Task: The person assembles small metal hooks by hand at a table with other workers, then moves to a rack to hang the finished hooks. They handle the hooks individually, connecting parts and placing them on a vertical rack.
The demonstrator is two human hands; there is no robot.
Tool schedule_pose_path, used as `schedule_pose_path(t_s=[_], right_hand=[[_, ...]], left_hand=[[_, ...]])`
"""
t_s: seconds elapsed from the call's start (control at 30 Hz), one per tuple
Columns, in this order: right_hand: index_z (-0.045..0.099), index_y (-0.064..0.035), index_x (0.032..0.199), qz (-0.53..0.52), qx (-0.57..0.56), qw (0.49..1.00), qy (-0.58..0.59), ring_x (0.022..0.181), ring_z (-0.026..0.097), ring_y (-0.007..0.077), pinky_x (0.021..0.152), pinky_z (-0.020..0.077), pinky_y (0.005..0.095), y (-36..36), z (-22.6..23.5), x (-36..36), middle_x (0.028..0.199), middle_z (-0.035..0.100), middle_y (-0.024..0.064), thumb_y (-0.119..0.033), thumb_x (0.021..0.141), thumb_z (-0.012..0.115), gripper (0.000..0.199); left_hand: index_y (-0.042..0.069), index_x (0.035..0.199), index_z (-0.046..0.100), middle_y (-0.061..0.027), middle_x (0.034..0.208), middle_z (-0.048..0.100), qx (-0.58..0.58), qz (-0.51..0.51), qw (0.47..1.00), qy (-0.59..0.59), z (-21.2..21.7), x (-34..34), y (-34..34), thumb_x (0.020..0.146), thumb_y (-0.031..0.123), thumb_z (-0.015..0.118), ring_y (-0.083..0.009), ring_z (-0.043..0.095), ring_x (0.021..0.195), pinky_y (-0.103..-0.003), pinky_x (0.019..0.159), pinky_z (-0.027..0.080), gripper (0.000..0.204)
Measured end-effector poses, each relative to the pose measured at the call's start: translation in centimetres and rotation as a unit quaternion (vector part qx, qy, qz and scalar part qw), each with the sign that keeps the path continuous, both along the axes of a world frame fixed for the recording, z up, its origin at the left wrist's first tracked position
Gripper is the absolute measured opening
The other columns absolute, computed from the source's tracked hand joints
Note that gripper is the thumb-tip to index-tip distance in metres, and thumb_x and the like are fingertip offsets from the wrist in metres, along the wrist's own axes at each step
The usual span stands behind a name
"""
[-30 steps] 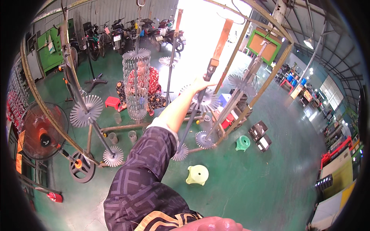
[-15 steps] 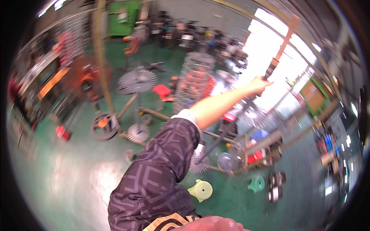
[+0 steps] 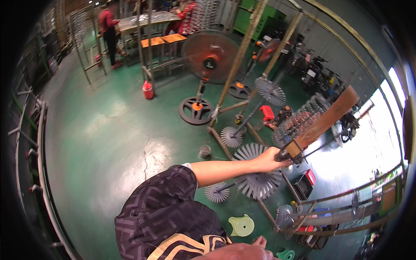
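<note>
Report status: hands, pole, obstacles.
Left hand grips finned pole beside brown strip. Right hand mostly hidden, hold unclear. Pale-green stool on floor, possible obstacle.

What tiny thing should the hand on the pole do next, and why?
Maybe the left hand should gently steady the pole, which it grips near the brown strip, and the forearm crosses in front of a finned disc it might brush.

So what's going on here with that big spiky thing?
A person's left hand is gripping a dark rod near its top, beside a brown strap. Grey slatted discs sit around the rod. A pale green stool stands below the outstretched arm. Farther off, someone in a red top stands by a table.
</note>
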State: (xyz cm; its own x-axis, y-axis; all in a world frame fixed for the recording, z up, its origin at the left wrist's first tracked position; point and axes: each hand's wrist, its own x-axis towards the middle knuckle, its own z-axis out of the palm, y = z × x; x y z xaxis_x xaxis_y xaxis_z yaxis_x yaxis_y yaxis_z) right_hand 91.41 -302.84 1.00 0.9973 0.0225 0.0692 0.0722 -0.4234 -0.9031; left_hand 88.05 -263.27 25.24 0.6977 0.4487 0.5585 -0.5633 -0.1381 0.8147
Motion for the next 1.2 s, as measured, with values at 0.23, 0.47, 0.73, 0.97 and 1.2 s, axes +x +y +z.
schedule_pose_path(t_s=[0.23,0.47,0.73,0.97,1.2], right_hand=[[0.058,0.0042,0.086,0.287,-0.004,0.926,-0.247,0.058,0.048,0.0157,0.054,0.0392,0.0269,23.0,10.4,-6.4,0.072,0.056,0.0086,-0.005,0.079,0.060,0.012],[0.058,0.0038,0.097,0.463,0.120,0.820,-0.314,0.068,0.050,0.0233,0.063,0.0412,0.0329,42.7,20.2,-22.2,0.088,0.055,0.0142,-0.018,0.076,0.060,0.030],[0.047,0.0031,0.123,0.623,0.225,0.689,-0.294,0.102,0.056,0.0278,0.090,0.0424,0.0382,63.3,29.3,-37.2,0.109,0.056,0.0157,-0.026,0.069,0.071,0.066],[0.052,0.0048,0.114,0.783,0.227,0.578,-0.030,0.085,0.060,0.0144,0.078,0.0476,0.0272,79.5,28.7,-45.1,0.093,0.064,0.0108,-0.006,0.077,0.065,0.040],[0.062,0.0005,0.088,0.794,0.303,0.525,0.031,0.074,0.055,0.0065,0.069,0.0450,0.0225,93.8,27.7,-48.6,0.076,0.061,0.0008,-0.009,0.079,0.067,0.014]], left_hand=[[0.003,0.075,0.053,0.0058,0.061,0.044,-0.041,0.148,0.985,0.079,-1.9,-18.2,8.9,0.084,0.028,0.067,-0.0031,0.038,0.056,-0.024,0.048,0.033,0.029],[0.003,0.078,0.057,0.0061,0.062,0.047,-0.076,0.244,0.965,0.053,-3.6,-34.4,19.2,0.084,0.026,0.067,-0.0026,0.039,0.057,-0.023,0.051,0.034,0.026],[-0.001,0.090,0.061,0.0001,0.073,0.061,-0.018,0.376,0.924,0.059,-4.8,-46.7,31.2,0.081,0.014,0.068,-0.0042,0.050,0.069,-0.025,0.063,0.045,0.018],[-0.002,0.087,0.060,-0.0061,0.066,0.060,-0.015,0.442,0.896,0.039,-8.2,-50.2,43.3,0.073,0.008,0.069,-0.0086,0.052,0.061,-0.028,0.055,0.044,0.019],[-0.001,0.093,0.056,-0.0060,0.086,0.061,0.043,0.528,0.848,-0.013,-6.5,-52.2,56.7,0.075,0.007,0.062,-0.0135,0.059,0.081,-0.029,0.070,0.047,0.021]])
